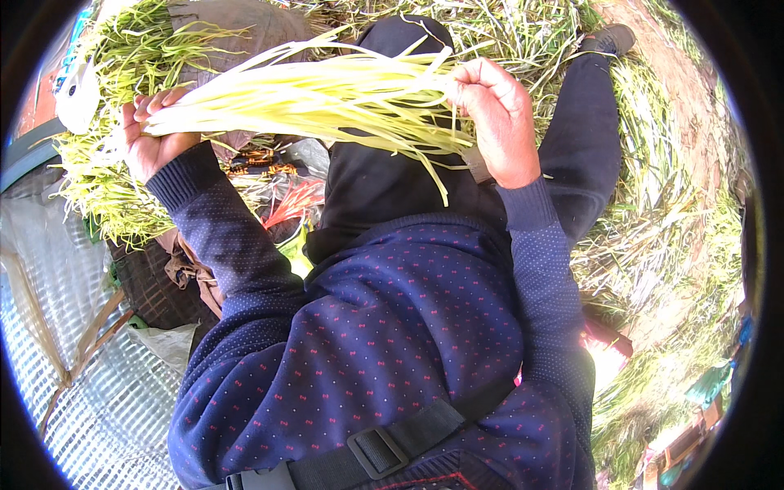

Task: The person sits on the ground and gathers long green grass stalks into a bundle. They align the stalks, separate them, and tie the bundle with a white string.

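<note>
A bundle of long, flat, yellow-green leaves [306, 98] stretches sideways above my knee. My left hand [153, 125] grips the even, pale end of the bundle, fingers curled around it. At the other end, my right hand [493, 116] pinches some of the leaves between thumb and fingers, while loose tips hang down beside it. My bent leg in black trousers [392, 184] is below the bundle.
A pile of similar leaves [122, 202] lies at the left, beside a white rounded object [78, 98]. Red strands [294, 202] lie near my left sleeve. Translucent plastic sheeting [92, 367] is at lower left. Loose leaves [649, 239] litter the ground at right.
</note>
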{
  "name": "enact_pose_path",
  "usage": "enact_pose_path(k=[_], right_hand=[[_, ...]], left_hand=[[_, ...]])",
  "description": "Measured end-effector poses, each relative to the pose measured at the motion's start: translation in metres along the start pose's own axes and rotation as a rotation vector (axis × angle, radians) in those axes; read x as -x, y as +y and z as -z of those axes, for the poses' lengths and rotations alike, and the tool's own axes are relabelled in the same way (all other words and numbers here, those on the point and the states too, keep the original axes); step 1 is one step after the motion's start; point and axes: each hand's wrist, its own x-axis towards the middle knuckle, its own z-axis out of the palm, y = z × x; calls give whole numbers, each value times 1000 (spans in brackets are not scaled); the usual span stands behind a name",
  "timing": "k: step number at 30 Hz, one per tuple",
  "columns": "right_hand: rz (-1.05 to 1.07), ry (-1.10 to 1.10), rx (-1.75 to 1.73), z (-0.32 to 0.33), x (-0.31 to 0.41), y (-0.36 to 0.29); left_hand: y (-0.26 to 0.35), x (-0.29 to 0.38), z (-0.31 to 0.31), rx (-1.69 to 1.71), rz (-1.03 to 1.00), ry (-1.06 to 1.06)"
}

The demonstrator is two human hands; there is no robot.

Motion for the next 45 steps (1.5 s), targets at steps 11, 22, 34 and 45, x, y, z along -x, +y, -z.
enact_pose_path(k=[11, 22, 34, 45], right_hand=[[177, 94, 36, -12, -7, -7], [47, -203, -353, -17, -11, -13], [-279, -436, -772, -10, -5, -19], [-498, 18, -266, 69, 29, 29]], left_hand=[[-3, -2, 0, -21, 2, -3], [-12, -3, -1, -49, 0, 33], [-11, -6, 4, -12, 58, 20], [27, -3, 10, -47, -137, -9]])
